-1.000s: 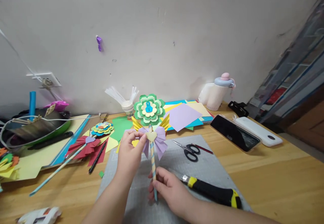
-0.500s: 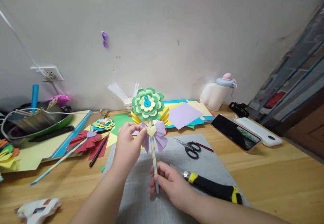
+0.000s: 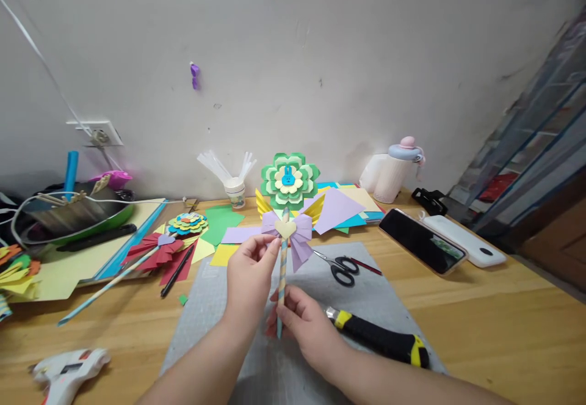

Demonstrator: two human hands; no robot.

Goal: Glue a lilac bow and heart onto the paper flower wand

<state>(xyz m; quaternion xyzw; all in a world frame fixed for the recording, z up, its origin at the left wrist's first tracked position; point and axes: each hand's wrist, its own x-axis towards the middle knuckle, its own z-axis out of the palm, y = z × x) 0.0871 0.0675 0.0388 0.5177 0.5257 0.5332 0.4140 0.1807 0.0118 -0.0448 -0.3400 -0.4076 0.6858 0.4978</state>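
Upright above the grey cutting mat is a paper flower wand. Its head has layered green and cream petals with a blue bunny face at the centre. Below that sit yellow wings, a lilac paper bow and a cream heart. My right hand is closed around the lower end of the striped stick. My left hand pinches the bow's left lower part beside the heart; its fingertips are partly hidden. A utility knife and black-handled scissors lie to the right on the mat.
A second flower wand with a red bow lies left, near a black pen. A white glue gun is front left. Coloured paper, a cup of glue sticks, a phone and a bottle stand or lie farther back.
The wand has shifted right and turned more upright, its head now facing me. My left hand has slid lower on the bow, while my right hand keeps its hold on the stick.
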